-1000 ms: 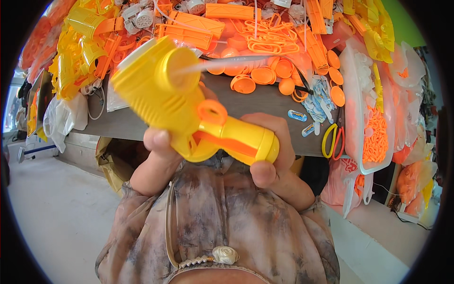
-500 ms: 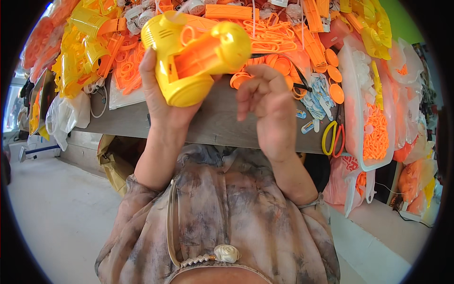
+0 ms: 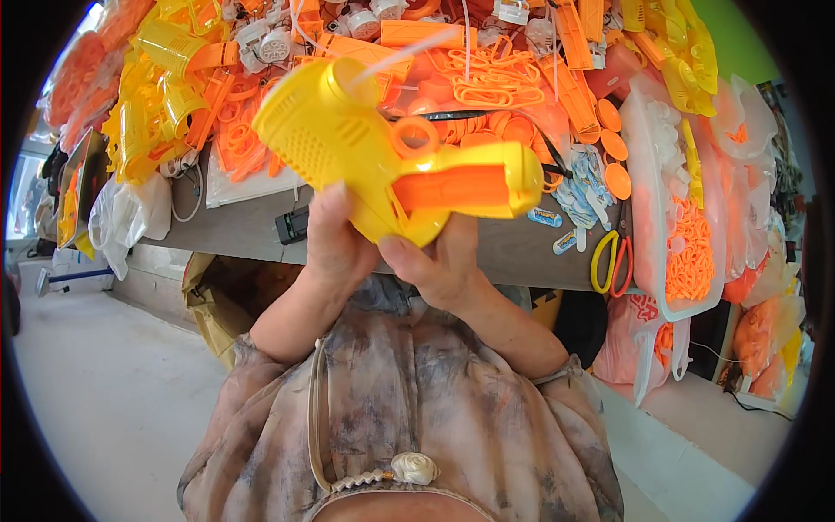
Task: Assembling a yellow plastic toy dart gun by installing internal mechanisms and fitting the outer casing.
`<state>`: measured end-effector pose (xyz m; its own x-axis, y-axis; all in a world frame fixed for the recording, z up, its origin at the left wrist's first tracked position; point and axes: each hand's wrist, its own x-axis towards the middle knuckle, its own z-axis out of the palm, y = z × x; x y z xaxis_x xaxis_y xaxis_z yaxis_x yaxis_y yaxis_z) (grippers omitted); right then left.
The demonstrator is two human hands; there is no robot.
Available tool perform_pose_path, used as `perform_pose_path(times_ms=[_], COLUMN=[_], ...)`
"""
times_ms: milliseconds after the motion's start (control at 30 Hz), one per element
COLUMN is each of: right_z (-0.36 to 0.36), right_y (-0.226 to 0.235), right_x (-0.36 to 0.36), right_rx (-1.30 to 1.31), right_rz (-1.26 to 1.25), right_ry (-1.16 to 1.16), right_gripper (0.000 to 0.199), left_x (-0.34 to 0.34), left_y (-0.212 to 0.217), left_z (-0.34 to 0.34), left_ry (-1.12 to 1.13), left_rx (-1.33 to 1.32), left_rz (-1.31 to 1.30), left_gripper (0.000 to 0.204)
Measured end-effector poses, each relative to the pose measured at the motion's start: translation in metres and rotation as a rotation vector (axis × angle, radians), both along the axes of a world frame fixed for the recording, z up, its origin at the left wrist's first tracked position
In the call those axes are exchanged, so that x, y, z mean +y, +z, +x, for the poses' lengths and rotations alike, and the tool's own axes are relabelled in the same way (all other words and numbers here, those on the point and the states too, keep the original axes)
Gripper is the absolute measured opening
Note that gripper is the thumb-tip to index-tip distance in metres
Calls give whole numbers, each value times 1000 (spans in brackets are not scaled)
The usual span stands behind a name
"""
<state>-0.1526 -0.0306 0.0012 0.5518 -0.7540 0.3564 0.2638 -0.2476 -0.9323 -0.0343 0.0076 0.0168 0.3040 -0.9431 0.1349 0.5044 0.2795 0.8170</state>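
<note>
A yellow plastic toy gun (image 3: 335,130) is held up over the table's near edge. Its handle points right and has an open orange compartment (image 3: 448,189); an orange ring sticks out by the body. My left hand (image 3: 339,235) grips the lower left of the body, fingers partly hidden behind it. From below, my right hand (image 3: 442,265) closes on the base near the handle, with the thumb on the front side. A thin whitish strand or tube (image 3: 409,52) shows blurred above the toy's upper end.
Yellow shells (image 3: 143,113), orange hooks (image 3: 496,76) and orange discs (image 3: 613,143) cover the table's far side. Scissors (image 3: 613,261) lie at the right beside a clear bin (image 3: 674,300) of orange parts. A small black item (image 3: 292,226) and stickers (image 3: 583,187) rest on the grey tabletop (image 3: 513,252).
The toy gun has turned, its handle now reaching farther right and lower. My right hand, earlier apart from it with bent fingers, has come down and left to grip its base.
</note>
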Motion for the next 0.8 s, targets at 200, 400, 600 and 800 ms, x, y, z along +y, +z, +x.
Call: perform_pose_path(times_ms=[200, 400, 600, 800], right_z=[-21, -76, -78, -77], right_y=[-6, 13, 8, 8], right_x=[22, 5, 19, 19], right_rx=[67, 384, 283, 260], right_rz=[-36, 211, 80, -300], right_ry=[-35, 330, 60, -100], right_gripper=[57, 67, 65, 45], left_x=[-7, 13, 26, 32], left_y=[-11, -11, -14, -20], left_z=[16, 32, 22, 17], left_ry=[-241, -270, -218, -244], left_rx=[282, 315, 299, 463], left_rz=[-244, -116, 56, 108], left_gripper=[91, 81, 79, 82])
